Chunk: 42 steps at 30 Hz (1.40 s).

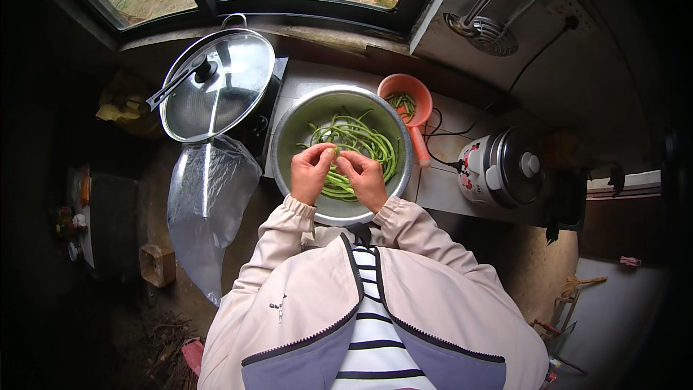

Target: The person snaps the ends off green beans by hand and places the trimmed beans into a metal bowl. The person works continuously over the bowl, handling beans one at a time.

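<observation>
Over a wide metal basin [285, 143], my left hand [308, 174] and my right hand [366, 177] meet fingertip to fingertip. Both pinch a green bean [337, 150] between thumb and forefinger; only a short bit of it shows, the rest is hidden by the fingers. Below them, a loose tangle of long green beans [376, 143] lies in the basin, mostly toward its right side. Touching or close to the basin's upper right rim is an orange plastic dipper [419, 146]. Several short bean pieces [401, 104] lie in its cup.
Left of the basin stands a wok under a glass lid [238, 81], its handle pointing left. A clear plastic sheet [203, 211] hangs below it. A flowered rice cooker [501, 173] with a black cord [460, 132] sits at right. A skimmer [495, 38] hangs on the wall.
</observation>
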Tool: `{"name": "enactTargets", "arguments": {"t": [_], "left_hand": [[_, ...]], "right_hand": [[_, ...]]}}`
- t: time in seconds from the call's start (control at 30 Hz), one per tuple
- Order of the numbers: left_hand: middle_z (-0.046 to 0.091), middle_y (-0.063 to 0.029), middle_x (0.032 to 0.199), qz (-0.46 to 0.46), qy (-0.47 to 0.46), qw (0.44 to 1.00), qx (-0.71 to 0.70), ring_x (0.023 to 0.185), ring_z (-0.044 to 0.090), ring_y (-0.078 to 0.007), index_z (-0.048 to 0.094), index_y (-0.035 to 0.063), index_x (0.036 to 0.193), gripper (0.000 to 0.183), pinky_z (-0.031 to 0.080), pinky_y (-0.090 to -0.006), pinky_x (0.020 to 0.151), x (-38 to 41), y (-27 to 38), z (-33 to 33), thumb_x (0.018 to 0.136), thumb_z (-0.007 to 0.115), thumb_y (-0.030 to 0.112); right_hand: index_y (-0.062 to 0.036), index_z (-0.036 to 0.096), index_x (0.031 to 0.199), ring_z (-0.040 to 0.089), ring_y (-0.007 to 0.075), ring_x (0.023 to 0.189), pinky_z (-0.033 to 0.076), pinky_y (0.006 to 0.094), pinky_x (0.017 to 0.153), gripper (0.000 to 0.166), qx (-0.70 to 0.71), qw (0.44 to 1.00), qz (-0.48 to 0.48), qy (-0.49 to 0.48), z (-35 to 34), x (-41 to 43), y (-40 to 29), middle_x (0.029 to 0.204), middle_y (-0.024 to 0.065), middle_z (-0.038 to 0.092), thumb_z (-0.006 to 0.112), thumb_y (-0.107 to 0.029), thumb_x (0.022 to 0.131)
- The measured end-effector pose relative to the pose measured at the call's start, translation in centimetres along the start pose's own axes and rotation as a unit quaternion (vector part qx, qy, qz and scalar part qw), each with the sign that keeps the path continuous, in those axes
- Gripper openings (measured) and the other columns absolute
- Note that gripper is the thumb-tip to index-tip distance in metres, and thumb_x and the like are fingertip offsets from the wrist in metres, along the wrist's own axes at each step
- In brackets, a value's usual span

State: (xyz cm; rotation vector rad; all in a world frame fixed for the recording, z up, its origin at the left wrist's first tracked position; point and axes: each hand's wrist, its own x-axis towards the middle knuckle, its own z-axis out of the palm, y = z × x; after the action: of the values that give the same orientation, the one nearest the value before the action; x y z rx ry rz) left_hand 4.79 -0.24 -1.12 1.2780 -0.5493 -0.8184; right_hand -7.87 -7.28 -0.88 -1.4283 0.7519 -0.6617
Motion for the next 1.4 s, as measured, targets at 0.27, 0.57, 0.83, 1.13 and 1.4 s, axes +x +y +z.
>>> {"name": "enactTargets", "arguments": {"t": [0.27,0.57,0.83,1.13,1.4], "left_hand": [[0.070,-0.0065,0.085,0.066,-0.010,0.981,0.185,0.065,0.060,-0.0095,0.073,0.0008,0.102,0.018,0.048,-0.0247,0.060,-0.1,0.0,-0.2,0.089,0.069,0.013],[0.065,-0.0072,0.082,0.073,-0.020,0.965,0.250,0.061,0.056,-0.0131,0.074,0.0038,0.099,0.016,0.046,-0.0272,0.057,-0.8,1.0,0.6,0.087,0.071,0.012],[0.059,-0.0028,0.081,0.027,-0.030,0.988,0.150,0.062,0.050,-0.0074,0.073,0.0025,0.105,0.017,0.041,-0.0233,0.057,-0.3,0.1,-0.7,0.091,0.067,0.011],[0.054,0.0017,0.083,0.005,-0.037,0.998,0.055,0.061,0.047,-0.0034,0.068,-0.0039,0.113,0.022,0.037,-0.0201,0.052,-0.2,-0.1,-1.0,0.096,0.060,0.008],[0.056,0.0016,0.080,0.006,-0.033,0.998,0.058,0.061,0.048,-0.0024,0.067,-0.0048,0.114,0.022,0.037,-0.0194,0.052,0.1,-0.1,-0.3,0.097,0.060,0.008]], "right_hand": [[-0.0025,0.069,0.109,0.061,0.0060,0.075,0.050,0.0208,0.066,0.021,0.236,0.959,0.156,0.017,-0.7,0.2,1.9,0.091,-0.0002,0.067,0.068,-0.017,0.094],[-0.0090,0.068,0.106,0.058,0.0061,0.073,0.049,0.0225,0.066,0.016,0.428,0.872,0.220,0.086,-0.7,1.1,1.2,0.088,-0.0029,0.065,0.066,-0.020,0.095],[-0.0050,0.063,0.099,0.060,0.0103,0.076,0.050,0.0221,0.065,0.013,0.408,0.890,0.106,0.176,-9.2,9.1,3.6,0.092,0.0024,0.064,0.065,-0.017,0.095],[0.0040,0.060,0.117,0.067,0.0142,0.084,0.057,0.0241,0.074,0.028,0.227,0.957,0.177,0.038,-7.8,8.3,1.4,0.104,0.0114,0.069,0.056,-0.017,0.100],[0.0004,0.071,0.101,0.059,0.0063,0.067,0.050,0.0238,0.058,0.022,0.011,0.993,0.035,-0.113,-2.5,4.2,-0.3,0.082,0.0000,0.068,0.069,-0.020,0.092]]}}
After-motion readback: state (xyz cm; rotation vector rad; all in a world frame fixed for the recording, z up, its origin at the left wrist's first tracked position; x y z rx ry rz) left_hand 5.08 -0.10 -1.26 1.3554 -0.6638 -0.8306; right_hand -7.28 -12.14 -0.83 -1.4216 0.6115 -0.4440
